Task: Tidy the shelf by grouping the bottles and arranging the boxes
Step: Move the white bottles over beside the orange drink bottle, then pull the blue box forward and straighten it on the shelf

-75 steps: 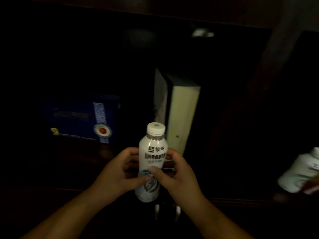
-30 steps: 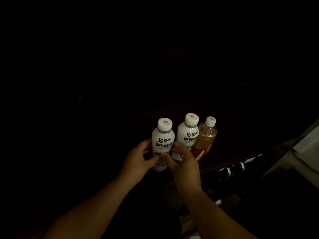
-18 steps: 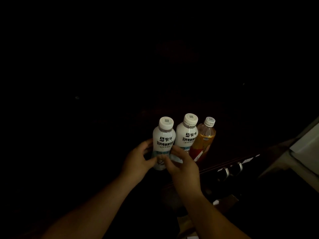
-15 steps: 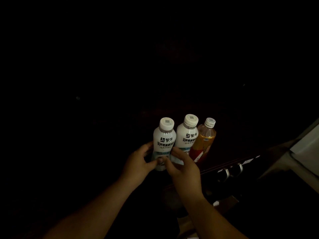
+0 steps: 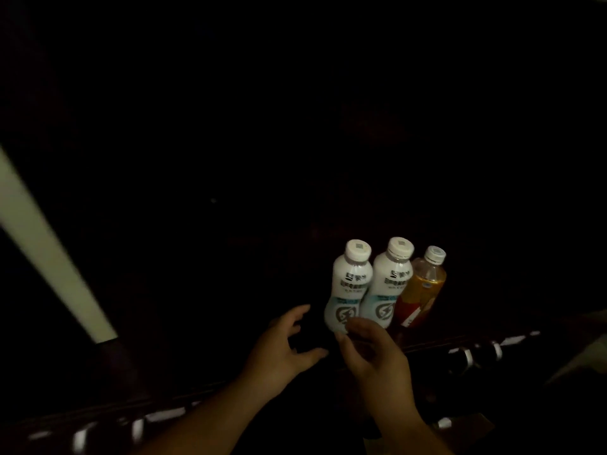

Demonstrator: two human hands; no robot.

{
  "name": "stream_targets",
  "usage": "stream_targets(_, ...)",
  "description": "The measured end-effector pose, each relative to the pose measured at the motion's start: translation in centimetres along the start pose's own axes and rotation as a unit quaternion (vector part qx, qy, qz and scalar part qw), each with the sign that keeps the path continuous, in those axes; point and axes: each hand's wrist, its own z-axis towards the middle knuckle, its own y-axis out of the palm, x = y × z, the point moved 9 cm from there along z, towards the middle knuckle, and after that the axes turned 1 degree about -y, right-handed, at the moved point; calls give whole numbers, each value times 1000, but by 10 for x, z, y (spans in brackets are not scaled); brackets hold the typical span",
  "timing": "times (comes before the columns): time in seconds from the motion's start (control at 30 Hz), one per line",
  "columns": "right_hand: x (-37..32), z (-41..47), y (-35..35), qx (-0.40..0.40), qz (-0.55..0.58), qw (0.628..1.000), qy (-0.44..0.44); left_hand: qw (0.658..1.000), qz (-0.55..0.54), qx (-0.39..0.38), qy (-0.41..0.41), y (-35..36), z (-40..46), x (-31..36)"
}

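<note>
1. The nearest white bottle (image 5: 348,290) stands upright on the dark shelf (image 5: 295,251), just beyond the fingertips of both hands. It touches, or all but touches, a second white bottle (image 5: 387,287) on the side away from the left hand. Set this close, it reads as having been placed to join its twin.

2. The second white bottle stands directly past the right hand's fingers, and against its far side stands an amber bottle (image 5: 423,290) with a red label and a pale cap. The three form a tight row, which suits the grouping half of the task.

3. The right hand (image 5: 374,353) is loosely curled with nothing in it; its fingertips sit just in front of the nearest bottle's base. Whether they brush it cannot be told in this dim light.

4. The left hand (image 5: 285,346) is spread wide and empty, clear of the bottle, with a dark gap between thumb and bottle. Both hands appear released, flanking the bottle as if to check it stands steady.

5. Below the wrists runs a dark edge with bright metal fittings (image 5: 476,353), too dim to identify.

6. Far out beyond the left hand, a pale box edge (image 5: 49,251) slants across the dark. The boxes are probably not yet arranged.
</note>
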Motion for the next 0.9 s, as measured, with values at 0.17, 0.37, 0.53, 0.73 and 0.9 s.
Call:
stream_targets(0.17, -58, -19, 52, -75, 13, 994, -81, 999, -38, 1, 17, -45, -65, 12)
stream_targets(0.37, -129, -82, 151, -200, 8, 963, -180, 980, -185, 65, -39, -144, -168, -14)
stream_targets(0.53, -171, -146, 260, -304, 27, 932, -197, 973, -148, 175, -13, -253, -249, -37)
stream_targets(0.73, -209, -201, 372, -319, 83, 926, -182, 967, -82, 236, 44, -377, -321, -45)
stream_targets(0.9, -243, -234, 459, -310, 121, 933, -139, 968, -54, 234, 65, -483, -366, -64)
